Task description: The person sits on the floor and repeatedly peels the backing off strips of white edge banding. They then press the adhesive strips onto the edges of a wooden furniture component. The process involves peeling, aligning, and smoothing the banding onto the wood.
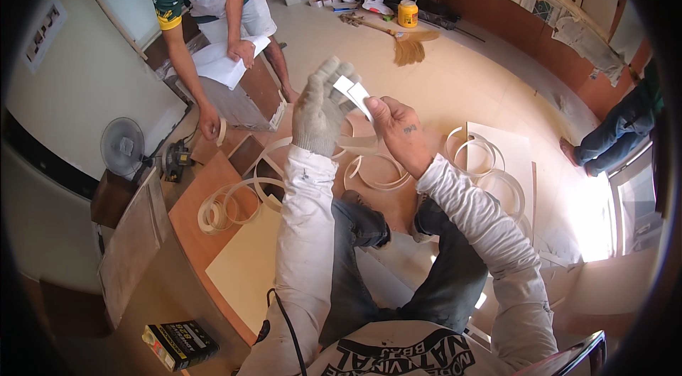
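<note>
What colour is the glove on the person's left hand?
The glove is light greyish-beige, shown best in the head view.

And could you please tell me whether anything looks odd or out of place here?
The left hand wears a glove while the right hand is bare, so they don't match; a broom also lies flat on the floor, rather than stored upright.
</note>
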Available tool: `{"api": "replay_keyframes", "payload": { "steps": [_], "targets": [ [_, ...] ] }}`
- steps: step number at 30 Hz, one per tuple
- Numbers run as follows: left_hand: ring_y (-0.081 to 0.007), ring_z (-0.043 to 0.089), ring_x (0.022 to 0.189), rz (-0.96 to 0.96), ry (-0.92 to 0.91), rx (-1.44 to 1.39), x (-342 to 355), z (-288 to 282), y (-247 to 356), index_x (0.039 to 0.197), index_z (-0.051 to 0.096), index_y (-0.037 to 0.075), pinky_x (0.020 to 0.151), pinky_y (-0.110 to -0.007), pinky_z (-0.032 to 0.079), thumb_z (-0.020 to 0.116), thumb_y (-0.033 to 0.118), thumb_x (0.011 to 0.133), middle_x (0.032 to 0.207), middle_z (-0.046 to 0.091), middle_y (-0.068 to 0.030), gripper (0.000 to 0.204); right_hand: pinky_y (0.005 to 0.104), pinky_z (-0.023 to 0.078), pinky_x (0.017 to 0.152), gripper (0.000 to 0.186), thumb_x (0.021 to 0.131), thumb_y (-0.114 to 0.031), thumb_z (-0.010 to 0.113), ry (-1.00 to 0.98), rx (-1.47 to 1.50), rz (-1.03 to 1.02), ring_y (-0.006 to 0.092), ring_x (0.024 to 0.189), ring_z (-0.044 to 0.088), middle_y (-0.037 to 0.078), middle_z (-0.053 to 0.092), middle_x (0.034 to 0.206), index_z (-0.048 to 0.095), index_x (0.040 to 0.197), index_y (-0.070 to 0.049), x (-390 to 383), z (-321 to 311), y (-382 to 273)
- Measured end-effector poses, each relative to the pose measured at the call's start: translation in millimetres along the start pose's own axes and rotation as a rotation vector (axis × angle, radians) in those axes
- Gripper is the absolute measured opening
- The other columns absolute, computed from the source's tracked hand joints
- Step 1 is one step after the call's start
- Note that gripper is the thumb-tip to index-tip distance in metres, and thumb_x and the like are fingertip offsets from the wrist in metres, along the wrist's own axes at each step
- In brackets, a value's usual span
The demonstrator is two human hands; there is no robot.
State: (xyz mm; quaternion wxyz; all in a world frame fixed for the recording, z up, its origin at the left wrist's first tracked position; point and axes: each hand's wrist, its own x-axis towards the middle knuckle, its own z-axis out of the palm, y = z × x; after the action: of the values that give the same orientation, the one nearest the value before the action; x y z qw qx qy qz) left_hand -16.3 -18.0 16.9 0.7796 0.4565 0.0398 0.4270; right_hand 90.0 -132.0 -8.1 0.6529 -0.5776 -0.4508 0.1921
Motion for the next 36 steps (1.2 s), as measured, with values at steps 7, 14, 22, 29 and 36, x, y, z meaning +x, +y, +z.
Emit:
{"api": "replay_keyframes", "payload": {
  "steps": [7,14,22,29,36],
  "targets": [
    [-0.02,0.059,0.113,-0.076,-0.238,0.034,-13.0,15.0,-15.7,0.151,0.033,0.005,0.095,-0.037,0.05,0.061,0.021,0.098,0.129,0.059,-0.0132,0.062,0.0277,0.04,0.05,0.052,0.097,-0.045,0.06,0.055,0.062,0.132,0.0081,0.056,0.045,0.001,0.051,0.058,0.065,0.075,0.002,-0.2,-17.0,-22.8],
    [-0.022,0.063,0.102,-0.108,-0.21,-0.149,-15.5,21.2,-16.4,0.148,0.037,0.004,0.091,-0.039,0.052,0.067,0.016,0.093,0.112,0.065,-0.0125,0.063,0.0307,0.044,0.05,0.043,0.097,-0.037,0.061,0.087,-0.225,-0.045,0.0145,0.054,0.055,0.008,0.057,0.06,0.066,0.08,0.002,-3.5,-25.3,-32.0],
    [-0.0246,0.067,0.084,-0.345,-0.327,-0.132,-20.8,21.5,-4.7,0.14,0.045,0.003,0.073,-0.036,0.057,0.074,0.021,0.087,0.101,0.065,-0.0143,0.063,0.0322,0.046,0.089,0.031,0.101,-0.022,0.053,-0.044,-0.262,-0.544,0.0255,0.101,0.054,0.014,0.052,0.111,0.06,0.126,-0.006,16.0,-56.4,-44.2],
    [-0.0233,0.067,0.084,-0.336,-0.391,-0.115,-21.7,23.9,-5.9,0.138,0.046,-0.001,0.072,-0.036,0.058,0.074,0.022,0.087,0.1,0.064,-0.0122,0.063,0.0329,0.049,0.083,0.019,0.094,-0.009,0.062,-0.059,-0.257,-0.548,0.0236,0.095,0.06,0.01,0.058,0.104,0.07,0.111,-0.005,15.4,-49.3,-47.4],
    [-0.0227,0.065,0.083,-0.317,-0.354,-0.123,-23.2,27.8,-5.3,0.131,0.049,-0.001,0.071,-0.034,0.056,0.072,0.02,0.089,0.099,0.064,-0.0113,0.053,0.0289,0.05,0.079,0.018,0.086,-0.001,0.069,-0.023,-0.204,-0.488,0.0187,0.091,0.061,0.008,0.061,0.099,0.073,0.104,-0.003,7.6,-46.0,-49.7]
  ]
}}
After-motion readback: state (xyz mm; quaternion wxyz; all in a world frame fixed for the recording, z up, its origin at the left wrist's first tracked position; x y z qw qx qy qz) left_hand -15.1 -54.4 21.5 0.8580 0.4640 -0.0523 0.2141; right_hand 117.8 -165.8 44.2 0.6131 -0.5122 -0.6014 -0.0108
